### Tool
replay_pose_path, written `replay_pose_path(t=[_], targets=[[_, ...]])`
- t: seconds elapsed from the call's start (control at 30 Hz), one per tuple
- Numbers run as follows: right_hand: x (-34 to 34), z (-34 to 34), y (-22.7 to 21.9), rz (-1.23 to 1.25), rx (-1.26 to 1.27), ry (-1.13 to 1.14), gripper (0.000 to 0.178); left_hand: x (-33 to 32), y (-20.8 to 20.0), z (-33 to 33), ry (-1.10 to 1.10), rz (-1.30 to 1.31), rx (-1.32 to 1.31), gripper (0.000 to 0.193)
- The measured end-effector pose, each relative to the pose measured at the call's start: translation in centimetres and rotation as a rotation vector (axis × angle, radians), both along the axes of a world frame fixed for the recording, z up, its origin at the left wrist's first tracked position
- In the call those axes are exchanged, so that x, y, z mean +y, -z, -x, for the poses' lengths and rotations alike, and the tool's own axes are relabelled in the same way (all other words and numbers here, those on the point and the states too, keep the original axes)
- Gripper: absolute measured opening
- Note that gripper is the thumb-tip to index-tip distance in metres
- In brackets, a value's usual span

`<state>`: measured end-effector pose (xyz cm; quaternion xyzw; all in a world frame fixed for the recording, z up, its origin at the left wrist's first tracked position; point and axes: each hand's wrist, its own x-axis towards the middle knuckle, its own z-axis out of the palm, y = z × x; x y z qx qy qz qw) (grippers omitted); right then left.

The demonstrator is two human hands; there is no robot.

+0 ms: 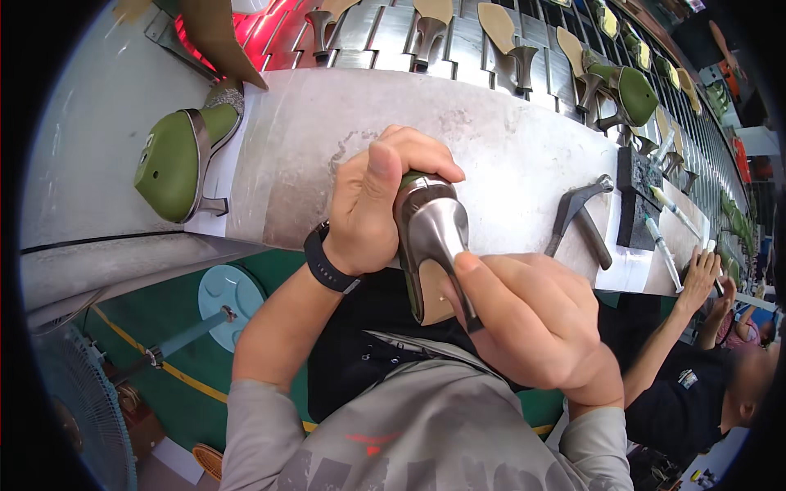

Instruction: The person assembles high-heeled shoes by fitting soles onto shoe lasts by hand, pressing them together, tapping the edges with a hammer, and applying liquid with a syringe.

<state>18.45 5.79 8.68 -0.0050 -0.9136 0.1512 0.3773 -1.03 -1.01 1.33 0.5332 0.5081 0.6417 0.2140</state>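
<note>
**Over the lap, two hands grip a metallic high-heeled shoe on its green last**

Just below the edge of a worn grey workbench (508,155), a person holds a silver-grey high-heeled shoe (430,225) in front of their body, heel end turned toward the camera. The left hand (368,209) wraps around the shoe's upper from the left, fingers curled close together over the top and thumb lying along the near side. The right hand (528,315) comes from below right; its fingers are bunched, with the forefinger pressed against the slim heel near its tip, pinching it.

The shoe looks light but rigid, since a hard green last fills it. Its glossy metallic skin likely scuffs and slips easily, so the firm body around the last seems the safest hold; the thin heel appears the weakest place to bear force.

On the bench lie a hammer (573,217), a dark block (639,196) and white marker pens (663,245). Another green-lasted shoe (184,159) rests at the left. A rack of metal slats (458,33) behind carries more heels and soles. At the right, another worker's hand (700,278) rests on the bench edge.
</note>
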Motion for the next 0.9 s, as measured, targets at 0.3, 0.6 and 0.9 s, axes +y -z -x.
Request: replay_pose_path(t=[0.3,0.6,0.9], targets=[[0.2,1.1,1.1,-0.049,0.034,0.031,0.024,0.2,0.6,0.0,-0.028,-0.044,0.017,0.086],[0.5,1.5,1.5,-0.084,0.056,0.019,0.024,0.1,0.4,0.0,-0.019,-0.051,0.014,0.085],[3.4,3.9,1.6,-0.104,0.054,0.131,0.031,3.6,-0.3,1.2,0.009,0.083,-0.149,0.072]])
